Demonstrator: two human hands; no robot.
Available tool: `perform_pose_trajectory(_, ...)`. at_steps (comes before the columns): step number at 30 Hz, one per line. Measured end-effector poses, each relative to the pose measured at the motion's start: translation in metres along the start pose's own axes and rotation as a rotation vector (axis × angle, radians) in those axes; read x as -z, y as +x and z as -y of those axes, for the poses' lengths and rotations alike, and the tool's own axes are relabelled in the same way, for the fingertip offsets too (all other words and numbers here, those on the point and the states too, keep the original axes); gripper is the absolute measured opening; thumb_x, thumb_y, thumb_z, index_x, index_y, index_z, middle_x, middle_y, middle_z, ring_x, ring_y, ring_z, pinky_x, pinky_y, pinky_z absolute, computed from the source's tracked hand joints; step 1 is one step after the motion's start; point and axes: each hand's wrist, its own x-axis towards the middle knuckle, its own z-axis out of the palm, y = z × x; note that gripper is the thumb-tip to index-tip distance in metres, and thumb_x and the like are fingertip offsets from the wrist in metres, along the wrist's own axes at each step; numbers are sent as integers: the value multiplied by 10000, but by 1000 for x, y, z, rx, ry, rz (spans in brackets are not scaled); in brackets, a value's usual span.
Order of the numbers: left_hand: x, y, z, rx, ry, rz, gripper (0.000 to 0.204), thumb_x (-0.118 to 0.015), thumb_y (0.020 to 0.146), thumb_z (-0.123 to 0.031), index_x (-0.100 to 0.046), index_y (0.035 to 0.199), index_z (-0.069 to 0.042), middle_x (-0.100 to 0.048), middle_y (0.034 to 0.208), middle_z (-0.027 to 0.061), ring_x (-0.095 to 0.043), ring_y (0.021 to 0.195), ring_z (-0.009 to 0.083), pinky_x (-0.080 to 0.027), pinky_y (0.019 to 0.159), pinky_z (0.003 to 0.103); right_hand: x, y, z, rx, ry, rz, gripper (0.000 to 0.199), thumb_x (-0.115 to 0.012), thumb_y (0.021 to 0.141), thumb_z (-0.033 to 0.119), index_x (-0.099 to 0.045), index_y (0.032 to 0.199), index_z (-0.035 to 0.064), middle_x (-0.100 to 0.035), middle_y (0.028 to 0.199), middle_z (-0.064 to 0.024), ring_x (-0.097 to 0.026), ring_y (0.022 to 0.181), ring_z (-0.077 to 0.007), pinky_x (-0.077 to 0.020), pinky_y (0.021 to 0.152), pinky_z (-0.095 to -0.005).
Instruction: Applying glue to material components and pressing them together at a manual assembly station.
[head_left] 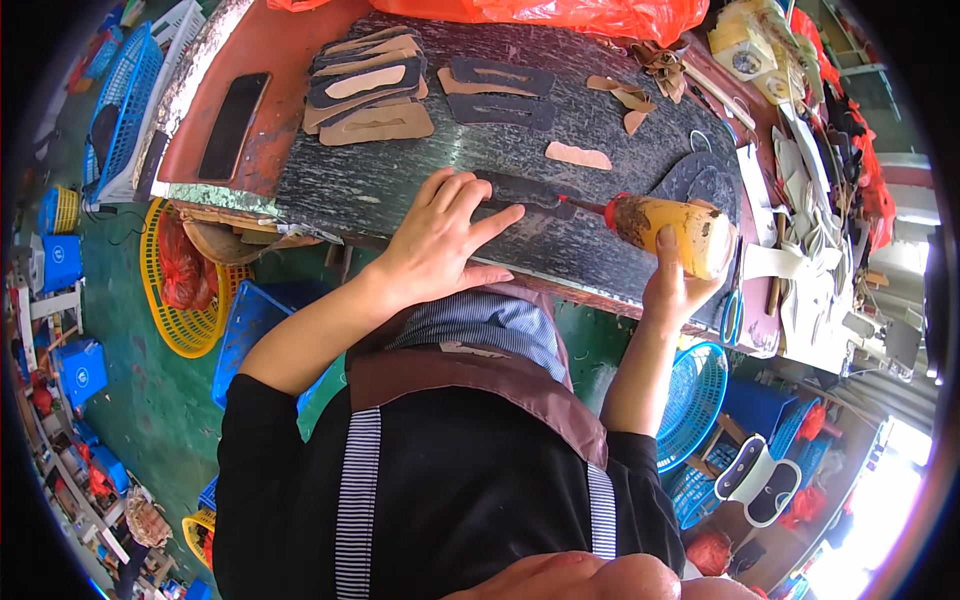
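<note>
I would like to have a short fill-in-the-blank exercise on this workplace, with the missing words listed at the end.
1. The right grip holds a stained yellow ____ with a red nozzle.
2. At the dark strip, the left grip has its fingers ____ (spread or clenched).
3. The scissors at the table's right end have ____ handles.
4. The round floor basket at left, holding a red bag, is ____.

Missing words: bottle; spread; blue; yellow.
</note>
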Motion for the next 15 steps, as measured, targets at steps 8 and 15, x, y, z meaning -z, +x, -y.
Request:
perform_pose_trajectory(8,-7,-6,10,-44,-151,-180,557,-782,732,-312,-628,1222,-96,-522,1130,123,-510,1089,307,-383,1039,499,-6,-2,-1,-65,71,30,523,-772,698,116,-550,1161,18,-613,1099,-132,-595,956,-242,-473,887,-338)
perform_pose_trajectory(15,-8,-5,8,-41,-154,-203,522,-787,715,-264,-637,1178,-76,-538,1123,121,-523,1081,307,-409,1014,492,-50,-4,14,-15,39,104,539,-787,681,111,-545,1155,25,-619,1099,-127,-604,951,-243,-482,889,-348)
